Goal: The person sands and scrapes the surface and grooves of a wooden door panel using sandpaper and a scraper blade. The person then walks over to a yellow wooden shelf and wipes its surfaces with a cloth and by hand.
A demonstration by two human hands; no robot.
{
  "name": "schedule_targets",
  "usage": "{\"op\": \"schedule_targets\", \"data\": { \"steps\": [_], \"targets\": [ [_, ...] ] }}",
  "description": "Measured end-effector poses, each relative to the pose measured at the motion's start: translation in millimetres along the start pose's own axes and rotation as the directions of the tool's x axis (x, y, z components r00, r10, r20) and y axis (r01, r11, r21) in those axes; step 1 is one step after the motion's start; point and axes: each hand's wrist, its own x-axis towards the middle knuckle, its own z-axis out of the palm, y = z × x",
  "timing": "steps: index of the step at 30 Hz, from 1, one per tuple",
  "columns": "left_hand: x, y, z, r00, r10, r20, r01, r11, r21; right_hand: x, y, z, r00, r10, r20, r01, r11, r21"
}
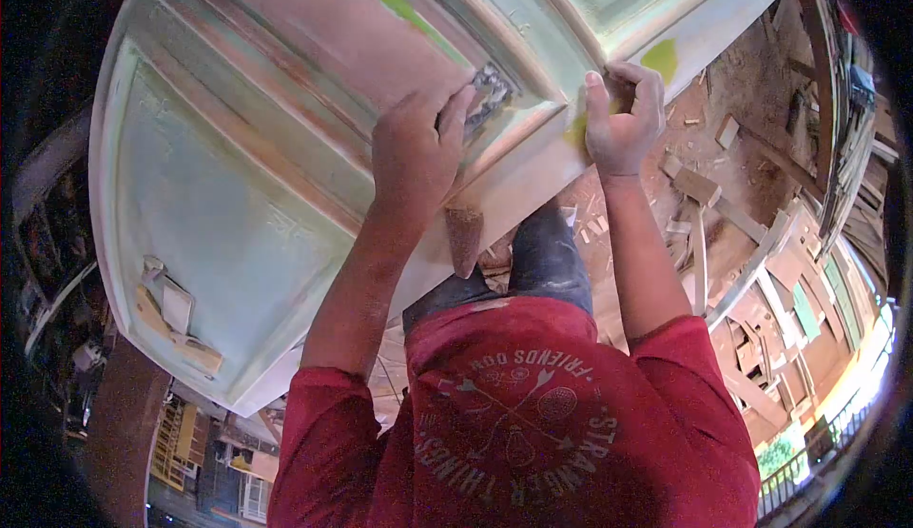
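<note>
A panelled wooden door [228, 214], painted pale green with bare and pinkish patches, lies tilted before me. My left hand [417, 143] rests on its moulding with the fingers bent and close together. Against those fingertips is a crumpled grey-and-white piece [490, 95]; the hidden fingers leave its exact grip unclear. At the door's near edge, my right hand [626, 124] has its thumb raised and its fingers curled over the wood. A brown wooden block [464, 238] shows below the left hand, at the door's edge.
On the door's lower left lie a small pale block [177, 304] and a thin wood strip [200, 352]. Wood offcuts [694, 185] and shavings litter the floor at right. Long boards [842, 147] stand at the far right. My legs are close below the door.
</note>
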Motion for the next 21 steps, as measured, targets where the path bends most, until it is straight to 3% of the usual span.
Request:
{"op": "schedule_targets", "data": {
  "steps": [3,12,15,18,21],
  "targets": [
    [-7.1,-8.5,11.9,0.999,0.041,-0.007,-0.041,0.998,0.054,-1.7,0.0,-1.3,1.000,0.009,-0.001,-0.009,1.000,0.001],
    [0.6,-1.2,16.7,0.995,0.077,0.067,-0.076,0.997,-0.018,2.8,-2.6,-2.9,0.999,-0.038,0.003,0.038,0.999,0.025],
    [-2.7,7.6,22.4,0.989,-0.147,0.027,0.149,0.979,-0.137,0.8,-6.4,-2.4,0.999,-0.051,0.009,0.051,0.999,0.020],
    [5.4,13.2,12.5,0.940,-0.310,0.142,0.336,0.916,-0.219,3.0,-3.7,-3.3,0.998,-0.067,0.017,0.067,0.997,0.032],
    [14.2,24.4,-4.1,0.771,-0.572,0.280,0.637,0.687,-0.351,3.1,-0.4,-2.9,0.997,-0.071,0.012,0.071,0.997,0.043]
  ]
}}
